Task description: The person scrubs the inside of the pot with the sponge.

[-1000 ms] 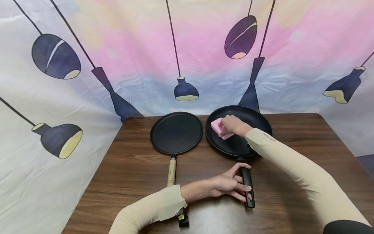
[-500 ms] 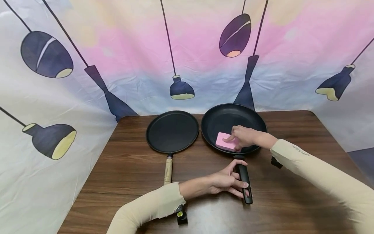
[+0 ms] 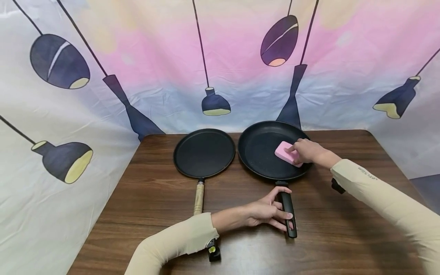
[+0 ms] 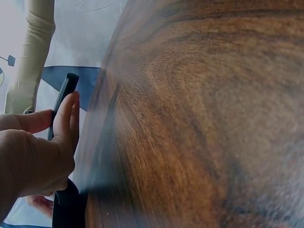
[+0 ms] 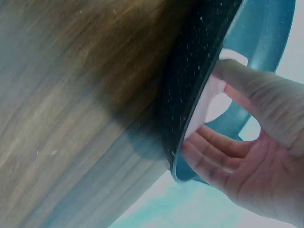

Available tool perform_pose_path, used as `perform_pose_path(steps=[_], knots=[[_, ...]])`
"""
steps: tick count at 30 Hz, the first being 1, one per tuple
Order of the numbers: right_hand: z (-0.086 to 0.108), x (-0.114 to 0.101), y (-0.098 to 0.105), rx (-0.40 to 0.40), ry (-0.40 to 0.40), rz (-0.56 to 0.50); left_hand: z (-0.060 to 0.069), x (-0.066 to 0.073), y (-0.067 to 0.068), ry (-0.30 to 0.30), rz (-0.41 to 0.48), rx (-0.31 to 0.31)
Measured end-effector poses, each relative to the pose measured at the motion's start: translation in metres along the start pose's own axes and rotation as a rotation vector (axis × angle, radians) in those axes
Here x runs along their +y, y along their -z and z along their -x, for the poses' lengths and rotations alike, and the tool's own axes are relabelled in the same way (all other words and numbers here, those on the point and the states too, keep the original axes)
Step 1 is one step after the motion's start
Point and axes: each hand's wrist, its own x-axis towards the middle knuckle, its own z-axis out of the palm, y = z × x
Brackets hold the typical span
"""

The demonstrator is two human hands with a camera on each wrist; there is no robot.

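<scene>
A deep black frying pan (image 3: 261, 152) stands at the back of the table, its handle (image 3: 288, 214) pointing toward me. My left hand (image 3: 264, 212) holds that handle between thumb and fingers; the left wrist view shows the same grip on the handle (image 4: 71, 84). Inside the pan, at its right side, my right hand (image 3: 307, 151) grips a pink sponge (image 3: 284, 151) against the pan's surface. In the right wrist view the thumb and fingers hold the sponge (image 5: 209, 97) just behind the pan's speckled outer wall (image 5: 194, 66).
A flat black griddle pan (image 3: 204, 152) with a wooden handle (image 3: 199, 198) lies left of the frying pan, close to its rim. My left forearm crosses over the end of that handle. Behind the wooden table (image 3: 144, 191) hangs a cloth (image 3: 165, 76) printed with lamps.
My right hand has swept the sponge from the pan's left side down to its near edge, then up to the right side. The left hand keeps its hold on the handle.
</scene>
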Motion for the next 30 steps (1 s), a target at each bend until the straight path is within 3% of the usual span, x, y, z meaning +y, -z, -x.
perform_pose_path(steps=[11, 16, 20, 24, 27, 30], knots=[[0.000, 0.007, -0.011, 0.050, -0.006, -0.016, -0.004, -0.001, -0.002, 0.007, -0.004, 0.004], [-0.001, 0.006, -0.018, 0.122, 0.006, 0.024, -0.004, -0.002, -0.001, 0.004, -0.004, 0.011], [-0.005, 0.004, -0.022, 0.248, 0.021, 0.138, -0.003, -0.003, -0.001, 0.006, -0.009, 0.016], [-0.010, 0.008, -0.019, 0.360, -0.018, 0.301, -0.002, -0.003, -0.003, 0.001, -0.008, 0.017], [-0.011, 0.014, -0.013, 0.342, -0.084, 0.389, -0.003, -0.003, -0.004, 0.000, -0.006, 0.018], [-0.005, 0.018, -0.002, 0.263, -0.128, 0.447, -0.003, -0.003, -0.005, -0.005, -0.008, 0.019]])
